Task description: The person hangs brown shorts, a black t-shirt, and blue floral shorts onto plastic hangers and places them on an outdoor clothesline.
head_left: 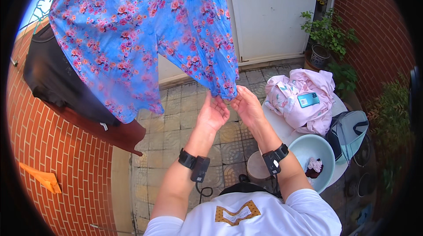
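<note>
Blue floral trousers [132, 34] hang in front of me, their waist near or past the top edge of view. Two wide legs hang down, the right one gathered towards its hem. At the right corner of that hem, my right hand [248, 105] pinches the cloth between thumb and fingers. My left hand [214, 113] is palm up under the left part of the same hem, fingers curled and thumb raised against the cloth. Whether it grips the fabric is not clear. The other trouser leg hangs free, beyond both hands.
On the left hang a black garment [62, 74] and a dark red one [127, 133], before a brick wall [79, 166] with an orange cloth [44, 178]. At right, a round table [276, 127] bears pink fabric [307, 120], a phone [309, 100], a bag [350, 130] and a basin [299, 148] holding small cloths.
</note>
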The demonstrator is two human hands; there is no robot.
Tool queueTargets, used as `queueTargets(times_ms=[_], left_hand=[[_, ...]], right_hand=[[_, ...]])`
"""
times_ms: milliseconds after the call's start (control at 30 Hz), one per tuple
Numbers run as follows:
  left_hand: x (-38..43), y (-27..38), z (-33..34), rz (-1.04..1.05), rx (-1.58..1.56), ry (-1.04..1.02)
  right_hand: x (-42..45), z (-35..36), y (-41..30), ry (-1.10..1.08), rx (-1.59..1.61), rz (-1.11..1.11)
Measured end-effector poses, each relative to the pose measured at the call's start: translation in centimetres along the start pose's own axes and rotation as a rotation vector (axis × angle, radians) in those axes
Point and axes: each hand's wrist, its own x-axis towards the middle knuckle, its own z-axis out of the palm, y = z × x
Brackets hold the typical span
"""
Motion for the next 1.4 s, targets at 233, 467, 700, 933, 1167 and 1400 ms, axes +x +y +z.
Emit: queueTargets(times_ms=[233, 467, 700, 933, 1167, 1400], left_hand=[[-1.5, 0.0, -0.8, 0.132, -0.046, -0.055], [-7.7, -2.5, 0.0, 0.256, -0.122, -0.192], [-12.5, -5.3, -2.3, 0.19, -0.089, -0.292], [-13.6, -5.4, -4.1, 0.156, -0.074, -0.298], [-13.5, -4.8, -5.2, 0.171, -0.074, -0.309], [-12.2, -4.9, -5.0, 0.282, -0.276, -0.489]], right_hand=[[-2.7, -1.1, 1.0, 0.023, 0.071, -0.037], [-2.5, -1.8, 2.3, 0.189, -0.341, -0.238], [0.1, -2.7, 3.5, 0.195, -0.839, -0.265], [-2.0, -0.4, 2.7, 0.078, -0.836, -0.107], [-0.9, -1.8, 1.6, -0.079, 0.185, -0.229], [-8.2, 1.8, -2.1, -0.049, 0.871, -0.028]])
